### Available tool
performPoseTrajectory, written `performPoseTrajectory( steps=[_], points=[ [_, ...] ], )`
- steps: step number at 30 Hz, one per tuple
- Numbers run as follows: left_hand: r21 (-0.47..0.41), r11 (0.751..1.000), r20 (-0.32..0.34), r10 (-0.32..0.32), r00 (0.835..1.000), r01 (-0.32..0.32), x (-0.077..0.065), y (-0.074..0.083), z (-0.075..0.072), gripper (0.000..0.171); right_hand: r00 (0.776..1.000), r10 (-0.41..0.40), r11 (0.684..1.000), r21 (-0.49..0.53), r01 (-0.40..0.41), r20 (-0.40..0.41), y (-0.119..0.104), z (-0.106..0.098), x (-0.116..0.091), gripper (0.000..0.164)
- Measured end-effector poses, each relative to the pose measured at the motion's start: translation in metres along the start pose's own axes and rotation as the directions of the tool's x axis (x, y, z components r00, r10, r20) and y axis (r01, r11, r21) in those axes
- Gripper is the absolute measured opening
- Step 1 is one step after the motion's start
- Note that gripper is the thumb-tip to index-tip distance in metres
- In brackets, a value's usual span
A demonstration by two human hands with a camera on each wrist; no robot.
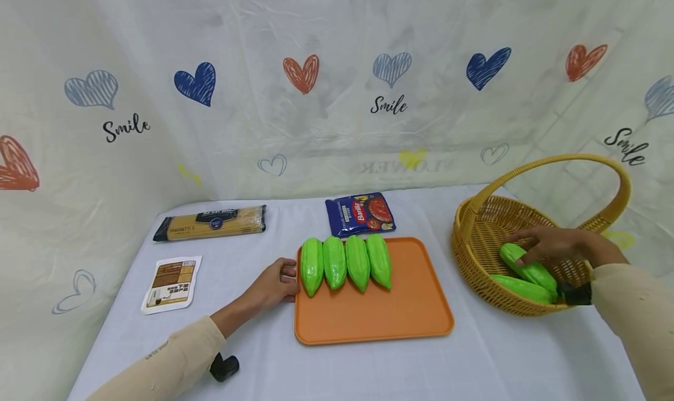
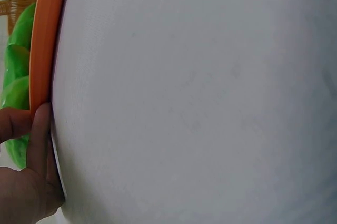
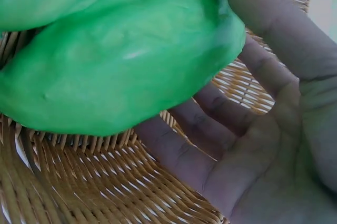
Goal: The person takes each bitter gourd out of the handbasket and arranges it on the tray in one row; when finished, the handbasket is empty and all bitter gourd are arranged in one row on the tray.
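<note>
My left hand (image 1: 272, 285) holds the left rim of an orange tray (image 1: 368, 316). In the left wrist view its thumb and a finger pinch the tray's edge (image 2: 45, 50). A row of several glossy green, ridged fruits (image 1: 334, 263) with pointed ends lies along the tray's upper left side. Inside a wicker basket (image 1: 460, 243), my right hand (image 1: 560, 244) holds one green fruit (image 1: 532, 269). The right wrist view has the thumb at the end of this fruit (image 3: 121, 60), with other fingers partly hidden behind it. Another green fruit (image 1: 518, 288) lies beside it in the basket.
Behind the tray lies a blue Barilla packet (image 1: 360, 213). A spaghetti pack (image 1: 210, 222) is at the back left, with a white and brown packet (image 1: 171, 285) nearer me. The basket's tall handle (image 1: 553, 158) arches over the right hand's area.
</note>
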State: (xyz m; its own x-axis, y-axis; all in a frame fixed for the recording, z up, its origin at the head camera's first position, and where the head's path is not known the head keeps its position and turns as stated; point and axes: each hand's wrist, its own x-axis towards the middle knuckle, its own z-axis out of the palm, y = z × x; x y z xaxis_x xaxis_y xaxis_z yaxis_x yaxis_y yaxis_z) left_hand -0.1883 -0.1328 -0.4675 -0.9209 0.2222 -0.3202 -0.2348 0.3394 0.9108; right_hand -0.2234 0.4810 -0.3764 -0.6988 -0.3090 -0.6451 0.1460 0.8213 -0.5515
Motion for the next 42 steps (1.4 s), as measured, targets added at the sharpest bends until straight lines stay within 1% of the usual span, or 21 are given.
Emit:
performPoseTrajectory(
  steps=[3, 10, 14, 16, 19, 24, 30, 34, 37, 42],
  points=[
    [-0.003, 1.0, 0.0, 0.002, 1.0, -0.002, 0.0, 0.0, 0.0, 0.064, 1.0, 0.007, 1.0, 0.0, -0.007, 0.005, 0.0, 0.0, 0.0, 0.082],
    [-0.002, 1.0, 0.004, 0.004, 1.0, -0.004, 0.001, 0.0, 0.0, 0.064, 1.0, 0.004, 1.0, -0.021, -0.004, 0.005, -0.002, -0.001, 0.0, 0.081],
    [-0.004, 1.0, 0.003, 0.002, 1.0, -0.002, 0.001, 0.0, 0.0, 0.063, 1.0, -0.011, 0.999, -0.033, 0.011, -0.009, -0.003, -0.002, 0.0, 0.081],
    [-0.004, 1.0, 0.006, 0.006, 1.0, -0.006, 0.001, 0.0, 0.0, 0.063, 0.999, -0.031, 0.999, -0.031, 0.031, -0.015, -0.003, -0.002, 0.0, 0.081],
    [-0.005, 1.0, 0.005, 0.005, 1.0, -0.005, 0.001, 0.0, 0.0, 0.063, 0.998, -0.042, 0.998, -0.04, 0.041, -0.041, -0.004, -0.003, -0.002, 0.081],
    [-0.006, 1.0, 0.005, 0.006, 1.0, -0.006, 0.002, 0.001, 0.001, 0.063, 0.995, -0.023, 0.999, -0.048, 0.019, -0.092, -0.007, -0.006, -0.005, 0.081],
    [0.007, 1.0, 0.007, 0.012, 1.0, -0.012, 0.001, 0.001, 0.0, 0.063, 0.989, -0.062, 0.998, 0.001, 0.063, -0.137, -0.01, -0.007, -0.007, 0.08],
    [0.021, 1.0, -0.001, 0.006, 1.0, -0.006, -0.002, -0.003, -0.004, 0.063, 0.98, -0.09, 0.996, -0.025, 0.087, -0.178, -0.017, -0.006, -0.004, 0.079],
    [0.007, 1.0, -0.011, -0.001, 1.0, 0.002, -0.003, -0.005, -0.006, 0.064, 0.975, -0.109, 0.993, -0.053, 0.101, -0.195, -0.021, -0.006, -0.003, 0.078],
    [0.008, 1.0, 0.023, 0.014, 1.0, -0.014, -0.001, -0.003, -0.004, 0.065, 0.969, -0.109, 0.993, -0.072, 0.095, -0.223, -0.021, -0.006, -0.011, 0.077]
  ],
)
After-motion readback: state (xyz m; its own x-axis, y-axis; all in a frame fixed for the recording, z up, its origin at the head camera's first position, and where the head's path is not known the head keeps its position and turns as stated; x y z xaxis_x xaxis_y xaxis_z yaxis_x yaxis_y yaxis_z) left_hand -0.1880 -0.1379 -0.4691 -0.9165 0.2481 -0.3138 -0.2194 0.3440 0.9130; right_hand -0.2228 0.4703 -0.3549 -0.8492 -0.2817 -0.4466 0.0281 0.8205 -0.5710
